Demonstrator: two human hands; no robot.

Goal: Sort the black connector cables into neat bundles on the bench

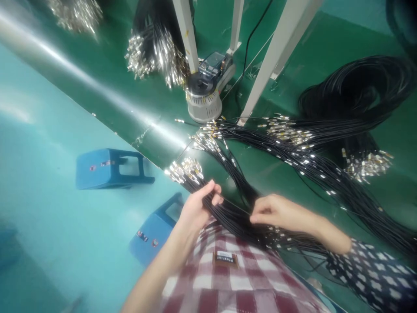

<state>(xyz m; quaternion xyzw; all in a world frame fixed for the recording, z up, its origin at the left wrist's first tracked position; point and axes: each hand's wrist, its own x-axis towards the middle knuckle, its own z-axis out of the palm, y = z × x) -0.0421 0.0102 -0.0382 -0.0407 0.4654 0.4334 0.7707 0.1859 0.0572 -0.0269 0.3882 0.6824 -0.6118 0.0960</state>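
Observation:
A thick bundle of black cables (234, 221) with shiny metal connector ends (187, 170) lies across my lap at the table edge. My left hand (199, 203) is closed around this bundle a little below the connectors, thumb on top. To the right, my right hand (272, 211) is pinched over the bundle, holding one end of a thin strand (235, 205) that runs taut toward my left hand. Whether the strand is a single cable or a tie cannot be made out. A smaller cable bundle (236, 174) lies just behind the held one.
On the green table (156, 108) stands a round grey tape dispenser (203, 104) beside white metal legs (263, 61). More cable bundles (302, 161) and a large black coil (355, 91) fill the right; another bundle (156, 56) lies at the back. Blue stools (97, 169) stand on the floor.

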